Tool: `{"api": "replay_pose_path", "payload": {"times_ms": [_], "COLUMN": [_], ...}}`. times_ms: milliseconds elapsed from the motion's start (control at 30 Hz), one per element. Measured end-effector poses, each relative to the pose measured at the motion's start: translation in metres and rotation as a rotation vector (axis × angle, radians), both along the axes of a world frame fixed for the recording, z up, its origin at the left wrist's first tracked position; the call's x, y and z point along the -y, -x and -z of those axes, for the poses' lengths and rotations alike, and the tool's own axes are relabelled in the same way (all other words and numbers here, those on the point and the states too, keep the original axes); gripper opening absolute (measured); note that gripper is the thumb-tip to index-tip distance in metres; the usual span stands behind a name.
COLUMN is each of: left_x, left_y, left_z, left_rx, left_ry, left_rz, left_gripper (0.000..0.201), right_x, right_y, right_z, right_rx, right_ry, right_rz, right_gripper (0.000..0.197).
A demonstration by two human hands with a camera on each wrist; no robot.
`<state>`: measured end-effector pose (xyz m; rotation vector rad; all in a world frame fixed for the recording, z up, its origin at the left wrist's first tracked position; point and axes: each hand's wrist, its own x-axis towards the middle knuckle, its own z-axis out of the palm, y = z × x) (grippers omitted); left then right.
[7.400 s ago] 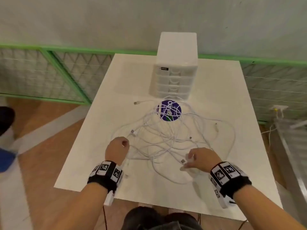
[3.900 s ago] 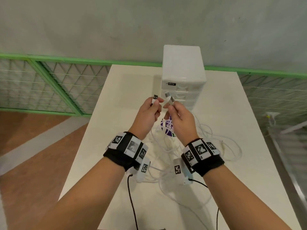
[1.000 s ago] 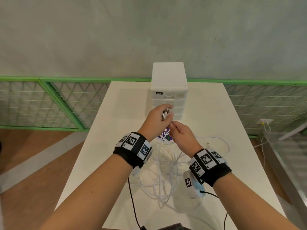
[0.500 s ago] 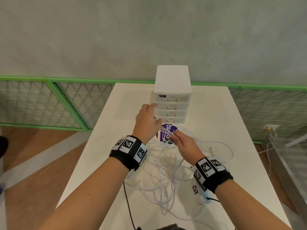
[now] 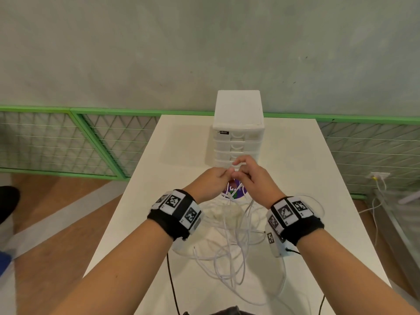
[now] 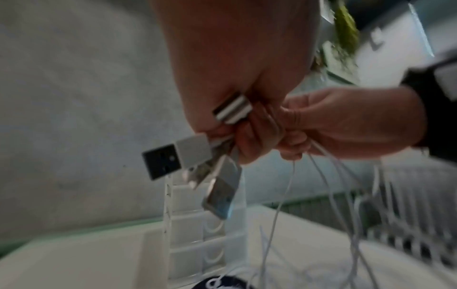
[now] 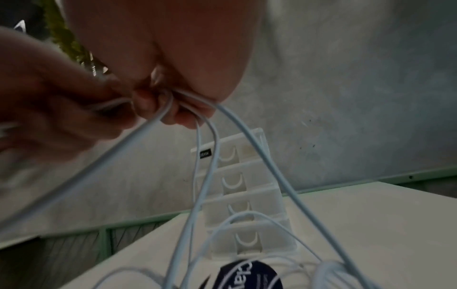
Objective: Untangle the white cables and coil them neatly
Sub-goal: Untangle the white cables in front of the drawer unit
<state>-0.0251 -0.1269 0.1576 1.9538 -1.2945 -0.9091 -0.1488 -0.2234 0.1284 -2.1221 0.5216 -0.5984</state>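
White counter (image 5: pixel 295 155), drawer unit (image 5: pixel 238 123) at rear.
Left hand (image 5: pixel 210 184) grips plug ends (image 6: pixel 197 156); right hand (image 5: pixel 254 180) pinches white cables (image 5: pixel 229 242) before the unit.

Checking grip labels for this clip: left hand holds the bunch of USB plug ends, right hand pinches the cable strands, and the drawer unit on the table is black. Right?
Not quite: the drawer unit is white, as the head view shows. The rest stands: the left hand holds the USB plug ends, and the right hand pinches the cable strands.
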Motion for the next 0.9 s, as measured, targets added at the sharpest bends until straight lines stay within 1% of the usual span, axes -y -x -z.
{"api": "replay_pose_path", "payload": {"times_ms": [67, 133, 233, 267, 367, 433, 533, 600, 667, 767, 900], "left_x": [-0.002, -0.005, -0.01, -0.009, -0.006, -0.004, -0.004, -0.004, -0.003, 0.0, 0.005], "left_y": [-0.003, -0.005, -0.008, -0.008, -0.003, 0.004, 0.01, 0.01, 0.014, 0.02, 0.017], "left_z": [-0.006, -0.011, -0.023, -0.028, -0.042, -0.046, -0.048, -0.047, -0.047, -0.052, -0.07], "left_rx": [-0.155, -0.311, -0.481, -0.535, -0.658, -0.716, -0.827, -0.832, -0.787, -0.828, -0.882], "left_ry": [-0.021, -0.003, 0.112, 0.159, 0.271, 0.316, 0.379, 0.41, 0.427, 0.468, 0.551], "left_rz": [-0.011, -0.026, -0.136, -0.162, -0.154, -0.127, -0.125, -0.109, -0.089, -0.094, -0.129], "left_gripper": [0.054, 0.051, 0.05, 0.05, 0.048, 0.045, 0.04, 0.037, 0.035, 0.035, 0.035], "right_x": [0.006, 0.009, 0.004, 0.002, -0.004, -0.007, -0.005, -0.002, -0.001, -0.003, -0.014], "right_y": [-0.002, -0.006, -0.006, -0.005, -0.001, -0.003, -0.003, -0.001, 0.003, 0.006, 0.009], "right_z": [-0.008, -0.011, 0.003, 0.011, 0.03, 0.033, 0.031, 0.033, 0.037, 0.048, 0.066], "right_rx": [0.037, 0.046, 0.05, 0.056, 0.044, 0.01, -0.058, -0.091, -0.101, -0.135, -0.166], "right_ry": [0.025, 0.072, 0.135, 0.13, 0.047, 0.022, 0.036, 0.043, 0.039, 0.052, 0.036], "right_rz": [-0.026, -0.046, -0.021, 0.005, 0.067, 0.075, 0.067, 0.058, 0.056, 0.039, 0.005], "right_gripper": [0.018, 0.018, 0.027, 0.026, 0.015, 0.017, 0.024, 0.021, 0.018, 0.029, 0.015]}}
